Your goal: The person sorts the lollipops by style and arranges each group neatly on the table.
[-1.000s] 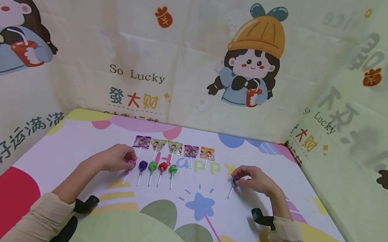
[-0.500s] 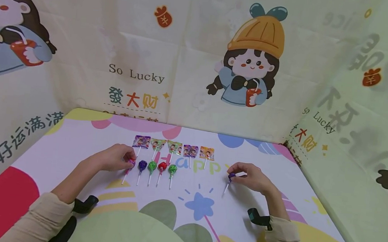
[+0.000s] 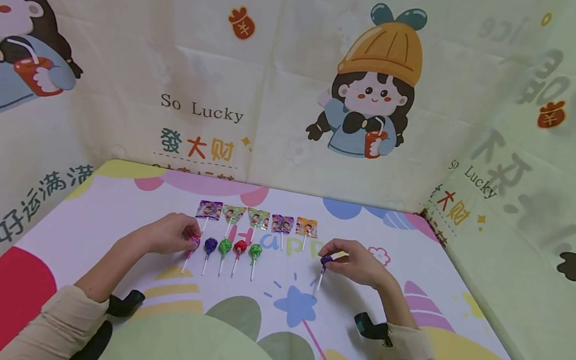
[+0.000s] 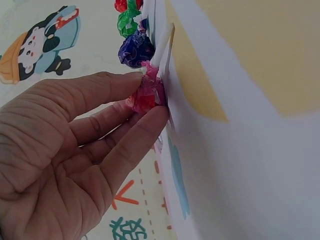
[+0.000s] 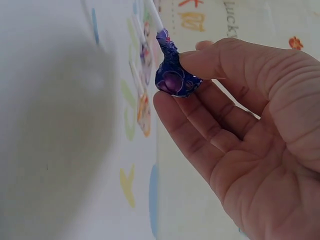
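Observation:
My left hand pinches the wrapped head of a pink lollipop between thumb and fingers, at the left end of a front row. To its right in that row lie a dark blue lollipop, a green one, a red one and another green one, sticks toward me. My right hand holds a dark purple-blue lollipop by its wrapped head, thumb on one side and fingers on the other. Its white stick points toward me, right of the row.
Behind the front row lies a second row of flat-wrapped lollipops, from a purple one to an orange one. The patterned table meets a printed cloth backdrop behind and at both sides.
My right hand has moved left with the dark purple-blue lollipop, closer to the front row. The left hand stays on the pink lollipop.

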The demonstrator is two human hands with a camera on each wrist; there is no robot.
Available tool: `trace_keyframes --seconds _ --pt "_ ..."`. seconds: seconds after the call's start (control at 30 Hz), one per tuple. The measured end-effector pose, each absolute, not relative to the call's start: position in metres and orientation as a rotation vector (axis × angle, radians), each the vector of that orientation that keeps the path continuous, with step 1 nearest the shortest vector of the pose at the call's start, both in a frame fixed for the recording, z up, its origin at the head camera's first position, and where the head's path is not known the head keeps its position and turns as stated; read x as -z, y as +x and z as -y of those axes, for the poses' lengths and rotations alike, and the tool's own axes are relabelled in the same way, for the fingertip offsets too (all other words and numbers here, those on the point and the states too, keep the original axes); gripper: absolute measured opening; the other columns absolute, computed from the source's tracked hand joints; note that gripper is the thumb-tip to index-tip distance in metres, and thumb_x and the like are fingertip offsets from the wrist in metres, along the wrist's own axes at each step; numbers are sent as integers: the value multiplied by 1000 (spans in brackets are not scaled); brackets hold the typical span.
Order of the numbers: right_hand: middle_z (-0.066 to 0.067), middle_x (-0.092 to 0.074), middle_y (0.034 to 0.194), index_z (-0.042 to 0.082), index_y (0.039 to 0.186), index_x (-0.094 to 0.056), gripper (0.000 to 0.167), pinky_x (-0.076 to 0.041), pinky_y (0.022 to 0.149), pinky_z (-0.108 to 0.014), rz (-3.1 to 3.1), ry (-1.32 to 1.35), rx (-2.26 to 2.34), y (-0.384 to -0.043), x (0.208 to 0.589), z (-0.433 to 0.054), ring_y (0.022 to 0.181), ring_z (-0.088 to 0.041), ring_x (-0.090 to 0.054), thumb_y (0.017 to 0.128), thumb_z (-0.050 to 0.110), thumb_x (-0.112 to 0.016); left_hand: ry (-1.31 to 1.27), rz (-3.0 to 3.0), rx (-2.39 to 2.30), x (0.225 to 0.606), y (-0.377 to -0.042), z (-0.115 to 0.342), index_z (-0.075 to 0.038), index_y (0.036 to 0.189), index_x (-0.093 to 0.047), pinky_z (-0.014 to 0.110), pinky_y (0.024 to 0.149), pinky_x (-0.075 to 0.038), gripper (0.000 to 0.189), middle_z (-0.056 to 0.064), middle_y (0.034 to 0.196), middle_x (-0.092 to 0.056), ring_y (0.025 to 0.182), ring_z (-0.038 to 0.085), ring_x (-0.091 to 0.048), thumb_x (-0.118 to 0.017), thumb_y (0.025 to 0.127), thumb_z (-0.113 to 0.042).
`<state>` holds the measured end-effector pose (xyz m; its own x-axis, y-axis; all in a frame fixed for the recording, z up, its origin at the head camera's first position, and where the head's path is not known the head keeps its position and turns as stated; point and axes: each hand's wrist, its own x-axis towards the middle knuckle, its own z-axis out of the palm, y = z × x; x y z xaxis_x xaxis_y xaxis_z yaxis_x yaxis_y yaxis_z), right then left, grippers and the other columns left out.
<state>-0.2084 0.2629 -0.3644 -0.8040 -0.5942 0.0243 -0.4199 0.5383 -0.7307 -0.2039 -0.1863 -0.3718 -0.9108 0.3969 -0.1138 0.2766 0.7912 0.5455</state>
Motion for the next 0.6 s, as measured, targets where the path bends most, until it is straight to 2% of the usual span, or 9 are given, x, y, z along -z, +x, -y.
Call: trace_keyframes --seconds 0.4,0.6 --pt "-7 -69 110 -1 114 -68 21 -55 97 -42 -2501 -974 1111 -205 362 -230 104 -22 -62 93 -2 -69 488 -2763 -804 373 -203 188 -5 102 -67 42 88 -55 19 3 93 -65 88 21 -55 -78 89 -14" --pt "-10 -68 111 -3 115 -67 22 -54 99 -46 -2499 -960 1111 -211 361 -218 105 -25 -62 93 -2 -68 493 -2764 -819 371 -202 187 -4 102 -67 41 87 -55 19 3 93 -65 88 21 -55 -78 90 -14"
